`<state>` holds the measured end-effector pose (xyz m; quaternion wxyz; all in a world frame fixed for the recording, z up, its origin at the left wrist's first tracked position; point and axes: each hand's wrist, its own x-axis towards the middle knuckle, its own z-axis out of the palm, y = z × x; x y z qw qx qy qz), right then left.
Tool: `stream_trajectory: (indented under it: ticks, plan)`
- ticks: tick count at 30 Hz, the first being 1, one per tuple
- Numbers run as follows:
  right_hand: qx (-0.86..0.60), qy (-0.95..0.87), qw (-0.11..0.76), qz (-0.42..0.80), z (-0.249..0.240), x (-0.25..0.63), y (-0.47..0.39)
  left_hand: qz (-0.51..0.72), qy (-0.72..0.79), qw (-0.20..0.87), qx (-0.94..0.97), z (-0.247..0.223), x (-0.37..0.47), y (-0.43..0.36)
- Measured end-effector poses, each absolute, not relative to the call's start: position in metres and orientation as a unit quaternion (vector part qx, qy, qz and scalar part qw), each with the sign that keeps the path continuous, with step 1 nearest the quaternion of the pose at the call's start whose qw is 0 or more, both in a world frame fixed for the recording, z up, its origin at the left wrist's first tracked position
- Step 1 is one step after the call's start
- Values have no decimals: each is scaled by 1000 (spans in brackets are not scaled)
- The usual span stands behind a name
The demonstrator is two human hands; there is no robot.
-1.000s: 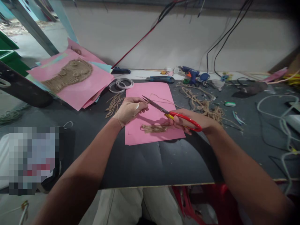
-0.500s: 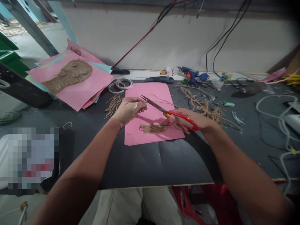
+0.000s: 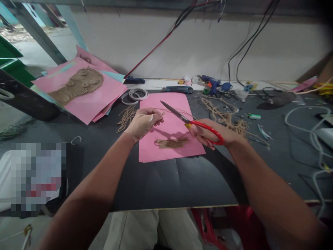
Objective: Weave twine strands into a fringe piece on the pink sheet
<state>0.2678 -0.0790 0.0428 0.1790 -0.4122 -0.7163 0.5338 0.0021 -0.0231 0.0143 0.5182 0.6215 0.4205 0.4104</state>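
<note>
Over the upper part of a pink paper sheet (image 3: 153,152), my left hand (image 3: 144,121) is closed in a pinch, with a short end of brown twine (image 3: 163,113) poking out past the fingertips. My right hand (image 3: 205,132) grips red-handled scissors (image 3: 179,115), their blades together and pointing up and left, apart from my left fingers. A thin strand of twine stretches behind the blades toward the right. Below both hands, a woven-looking strip of twine rows (image 3: 171,142) lies on the sheet. Loose cut twine pieces (image 3: 126,117) rest beside my left hand.
A tangle of twine (image 3: 229,121) spreads behind my right wrist. White rings (image 3: 135,96), a blue box cutter (image 3: 179,90) and a blue glue gun (image 3: 213,85) sit along the back. Pink sheets with a brown twine shape (image 3: 83,83) are stacked at left. Pale cables (image 3: 299,111) lie at right.
The scissor blades, slightly apart at the twine by my left fingers, have come together and moved a little right and up, away from them. My left hand has barely moved.
</note>
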Motion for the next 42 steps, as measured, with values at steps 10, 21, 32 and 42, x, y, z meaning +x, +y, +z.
stream_trajectory:
  ticks: [10,21,32,42]
  plan:
    - [-463,-649,288,530,22,264,-74,429,490,509,563,14,1,-21]
    - [-604,-743,225,183,9,267,-56,471,600,206,613,12,-25,-4]
    - [-530,-821,200,68,5,268,-56,444,666,99,592,2,-49,7]
    - [-529,-818,182,137,12,285,-52,451,645,100,609,-7,-49,10]
